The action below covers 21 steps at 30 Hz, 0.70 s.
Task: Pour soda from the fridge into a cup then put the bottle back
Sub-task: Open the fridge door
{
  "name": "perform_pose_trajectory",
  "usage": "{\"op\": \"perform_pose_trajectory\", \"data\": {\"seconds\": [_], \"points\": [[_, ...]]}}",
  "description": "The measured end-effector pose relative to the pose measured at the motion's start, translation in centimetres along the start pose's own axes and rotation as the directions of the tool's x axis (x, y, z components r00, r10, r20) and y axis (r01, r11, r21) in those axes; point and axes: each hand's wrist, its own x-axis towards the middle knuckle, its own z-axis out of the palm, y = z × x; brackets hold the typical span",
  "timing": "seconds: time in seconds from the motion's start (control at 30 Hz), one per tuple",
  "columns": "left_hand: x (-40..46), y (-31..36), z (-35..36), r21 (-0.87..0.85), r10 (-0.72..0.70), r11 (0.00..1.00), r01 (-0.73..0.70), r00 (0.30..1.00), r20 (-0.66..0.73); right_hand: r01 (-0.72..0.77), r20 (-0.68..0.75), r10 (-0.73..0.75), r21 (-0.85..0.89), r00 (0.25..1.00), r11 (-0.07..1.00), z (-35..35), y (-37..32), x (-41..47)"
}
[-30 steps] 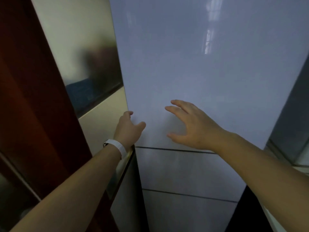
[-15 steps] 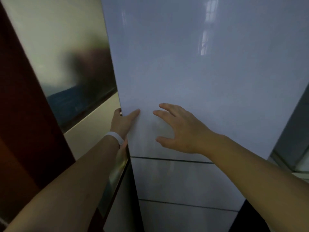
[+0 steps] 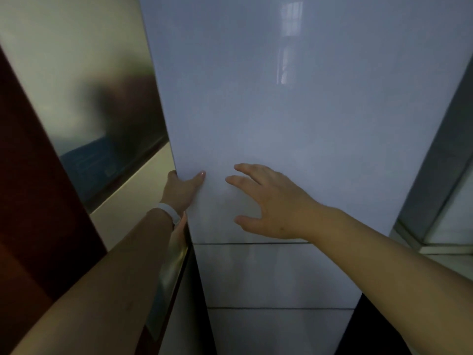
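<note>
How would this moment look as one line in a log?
step: opening fridge | left hand: grips fridge door edge | right hand: spread at door | bottle, cup: unseen

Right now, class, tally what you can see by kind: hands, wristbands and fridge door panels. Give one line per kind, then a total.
Hands: 2, the left hand and the right hand
Wristbands: 1, the wristband
Fridge door panels: 3, the top, the middle, the bottom
Total: 6
</note>
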Motion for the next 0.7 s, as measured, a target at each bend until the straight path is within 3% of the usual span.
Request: {"op": "perform_pose_trajectory", "data": {"seconds": [0.43, 0.6, 0.7], "points": [[-10.0, 1.0, -1.3, -0.002, 0.114, 0.993, -0.115, 0.990, -0.082, -0.085, -0.085, 0.082, -0.034, 0.993, 0.996, -0.9, -5.0, -3.2], [-13.3, 1.1, -1.2, -0.127, 0.093, 0.986, -0.105, 0.991, -0.096, -0.139, -0.086, 0.136, -0.037, 0.987, 0.990, -0.8, -7.4, -5.6], [-15.6, 0.5, -1.7, -0.179, 0.188, 0.965, -0.194, 0.981, -0.054, -0.151, -0.069, 0.147, -0.057, 0.987, 0.987, -1.0, -8.7, -6.7]]}}
